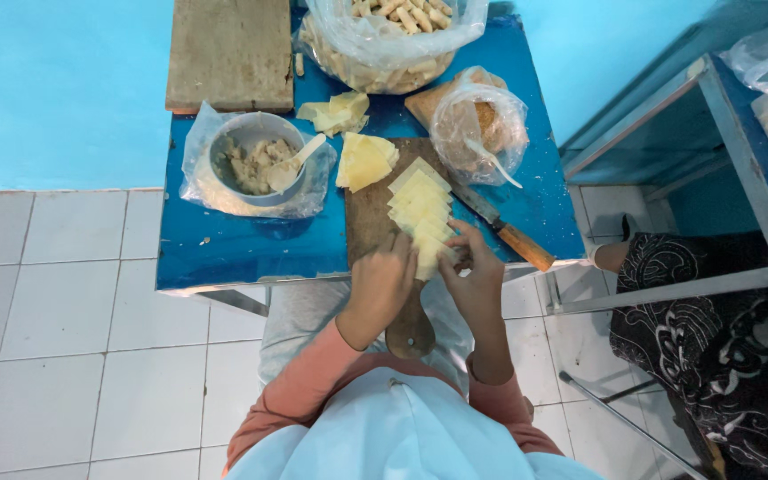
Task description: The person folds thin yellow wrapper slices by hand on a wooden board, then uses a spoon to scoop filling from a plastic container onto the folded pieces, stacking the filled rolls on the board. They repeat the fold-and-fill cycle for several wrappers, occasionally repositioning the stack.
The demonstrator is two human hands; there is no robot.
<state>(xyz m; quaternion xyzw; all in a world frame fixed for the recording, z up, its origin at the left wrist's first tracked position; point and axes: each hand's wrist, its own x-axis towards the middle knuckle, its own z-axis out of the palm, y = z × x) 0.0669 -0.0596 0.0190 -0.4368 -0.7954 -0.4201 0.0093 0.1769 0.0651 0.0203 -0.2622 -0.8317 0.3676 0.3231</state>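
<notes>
Pastry wrappers, pale yellow squares, are lying in an overlapping row along a wooden cutting board on the blue counter. Both hands are working at the near end of that row: the left hand is curling its fingers down over the nearest wrapper, and the right hand is pinching the edge of the same wrapper between its fingertips. More wrappers are sitting in a loose stack at the far end of the board, with a smaller pile just beyond. A knife with a wooden handle is lying to the right of the board. To the left, a grey bowl of filling with a white spoon in it is resting inside a clear plastic bag. A bagged container of crumbs is standing at the right, and a big clear bag of rolled pieces is sitting at the far edge. Another person in dark patterned cloth is sitting at the right.
</notes>
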